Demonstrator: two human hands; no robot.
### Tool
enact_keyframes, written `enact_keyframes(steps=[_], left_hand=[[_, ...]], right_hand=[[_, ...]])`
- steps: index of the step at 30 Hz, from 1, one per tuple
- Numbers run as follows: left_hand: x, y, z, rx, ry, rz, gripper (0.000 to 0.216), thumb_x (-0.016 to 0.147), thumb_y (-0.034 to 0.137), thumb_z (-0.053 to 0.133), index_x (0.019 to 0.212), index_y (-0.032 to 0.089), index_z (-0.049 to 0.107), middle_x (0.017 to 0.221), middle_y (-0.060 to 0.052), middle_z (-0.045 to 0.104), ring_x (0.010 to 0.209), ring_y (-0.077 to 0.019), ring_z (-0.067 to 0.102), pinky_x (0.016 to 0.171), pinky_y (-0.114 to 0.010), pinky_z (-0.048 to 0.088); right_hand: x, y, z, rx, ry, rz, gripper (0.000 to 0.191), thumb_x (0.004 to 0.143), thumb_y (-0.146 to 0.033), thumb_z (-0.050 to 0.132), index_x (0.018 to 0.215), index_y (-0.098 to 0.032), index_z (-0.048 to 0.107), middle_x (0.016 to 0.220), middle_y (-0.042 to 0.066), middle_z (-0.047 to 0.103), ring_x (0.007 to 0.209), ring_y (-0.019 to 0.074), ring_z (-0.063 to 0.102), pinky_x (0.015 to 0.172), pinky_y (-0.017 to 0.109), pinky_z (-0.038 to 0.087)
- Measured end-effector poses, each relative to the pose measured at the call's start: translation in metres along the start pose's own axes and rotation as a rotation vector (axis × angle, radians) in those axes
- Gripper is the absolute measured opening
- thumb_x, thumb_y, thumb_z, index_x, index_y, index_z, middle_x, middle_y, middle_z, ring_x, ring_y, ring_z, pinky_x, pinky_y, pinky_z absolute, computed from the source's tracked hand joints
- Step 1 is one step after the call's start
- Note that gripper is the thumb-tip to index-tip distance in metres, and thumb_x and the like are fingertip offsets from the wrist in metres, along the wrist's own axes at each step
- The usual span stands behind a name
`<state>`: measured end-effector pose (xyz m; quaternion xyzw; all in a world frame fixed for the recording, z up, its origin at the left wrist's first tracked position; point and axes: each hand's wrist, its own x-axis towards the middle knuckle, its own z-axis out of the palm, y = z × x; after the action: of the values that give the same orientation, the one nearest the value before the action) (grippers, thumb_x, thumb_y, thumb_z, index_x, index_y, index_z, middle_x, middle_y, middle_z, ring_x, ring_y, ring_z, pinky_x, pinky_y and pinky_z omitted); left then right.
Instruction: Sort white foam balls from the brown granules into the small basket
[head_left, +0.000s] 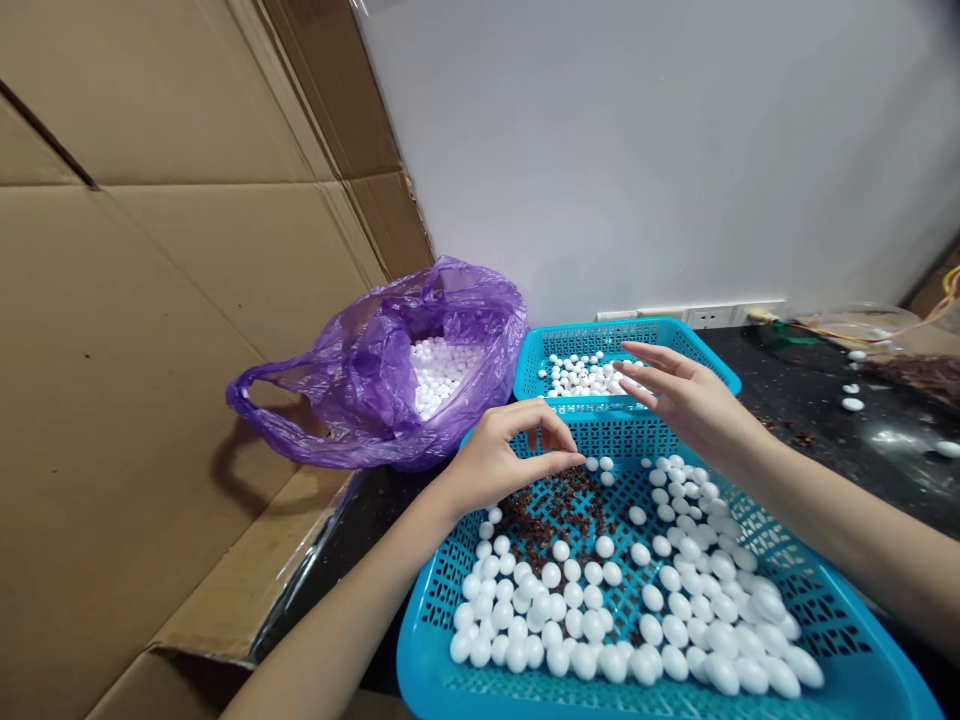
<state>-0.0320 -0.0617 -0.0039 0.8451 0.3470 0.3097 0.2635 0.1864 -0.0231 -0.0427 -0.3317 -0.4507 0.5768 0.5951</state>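
Observation:
A blue mesh basket [825,640] lies in front of me, full of small white balls [592,610] and a patch of brown crumbs [559,505]. Over its far left part hovers my left hand [499,455], fingers curled with the thumb meeting the fingertips; I cannot make out anything in them. My right hand [682,395] is open, fingers stretched out above the far rim, near a second, smaller blue basket [540,355] that holds several white balls.
A purple plastic bag [375,380] with more white balls sits at the left against large cardboard sheets [150,350]. The dark counter [862,430] at right carries loose white balls, brown bits and cables. A wall socket [709,316] is behind.

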Motion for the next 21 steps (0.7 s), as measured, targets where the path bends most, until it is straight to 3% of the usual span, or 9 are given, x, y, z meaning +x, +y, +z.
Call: enact_keyframes(steps=[3,7,9,11,14,17,21], left_hand=[[0.001,0.001,0.000,0.016,-0.051,-0.036,0.013,0.078,0.028,0.066,0.075,0.015,0.063,0.075,0.000,0.062,0.070,-0.0106,0.055,0.066,-0.023,0.044],[0.000,-0.003,0.001,0.027,-0.303,-0.076,0.014,0.083,0.029,0.060,0.082,0.016,0.065,0.083,-0.002,0.067,0.077,-0.0121,0.059,0.071,-0.024,0.045],[-0.001,-0.006,0.002,0.065,-0.404,-0.093,0.013,0.083,0.026,0.058,0.084,0.015,0.066,0.085,-0.003,0.067,0.078,-0.0125,0.060,0.072,-0.023,0.045],[-0.002,-0.009,0.002,0.134,-0.441,-0.114,0.011,0.082,0.022,0.058,0.083,0.015,0.066,0.082,-0.002,0.067,0.075,-0.0127,0.060,0.069,-0.022,0.044],[-0.002,-0.011,0.003,0.222,-0.467,-0.136,0.008,0.077,0.020,0.061,0.079,0.015,0.067,0.075,-0.001,0.066,0.070,-0.0125,0.059,0.065,-0.022,0.042],[-0.003,-0.012,0.003,0.244,-0.514,-0.139,0.010,0.075,0.025,0.066,0.077,0.015,0.067,0.075,0.000,0.064,0.069,-0.0120,0.057,0.062,-0.021,0.040],[-0.002,-0.016,0.002,0.219,-0.590,-0.117,0.014,0.076,0.029,0.067,0.080,0.016,0.067,0.075,0.000,0.062,0.069,-0.0112,0.055,0.063,-0.021,0.040]], right_hand=[[-0.002,-0.002,0.002,-0.097,-0.072,0.003,0.025,0.076,-0.029,0.072,0.098,-0.021,0.065,0.112,0.007,0.058,0.107,0.0227,0.055,0.089,0.033,0.049],[-0.008,-0.005,0.008,-0.349,-0.261,-0.084,0.013,0.080,-0.029,0.065,0.087,-0.019,0.062,0.096,0.006,0.060,0.077,0.0173,0.059,0.059,0.027,0.049],[-0.013,-0.006,0.011,-0.514,-0.464,-0.143,0.006,0.083,-0.024,0.060,0.086,-0.019,0.060,0.088,0.004,0.061,0.068,0.0149,0.056,0.053,0.025,0.045],[-0.019,-0.007,0.014,-0.702,-0.721,-0.182,0.005,0.085,-0.016,0.057,0.086,-0.018,0.061,0.082,0.001,0.062,0.068,0.0137,0.055,0.058,0.024,0.043],[-0.025,-0.008,0.016,-0.868,-0.958,-0.174,0.010,0.084,-0.010,0.057,0.086,-0.017,0.063,0.077,-0.001,0.063,0.065,0.0121,0.054,0.058,0.022,0.040],[-0.026,-0.009,0.016,-0.943,-1.033,-0.126,0.010,0.083,-0.008,0.056,0.086,-0.016,0.062,0.070,-0.002,0.060,0.060,0.0111,0.053,0.054,0.021,0.038],[-0.025,-0.010,0.016,-0.991,-1.021,-0.104,0.013,0.082,-0.006,0.055,0.086,-0.015,0.062,0.067,-0.003,0.058,0.057,0.0100,0.051,0.052,0.020,0.036]])
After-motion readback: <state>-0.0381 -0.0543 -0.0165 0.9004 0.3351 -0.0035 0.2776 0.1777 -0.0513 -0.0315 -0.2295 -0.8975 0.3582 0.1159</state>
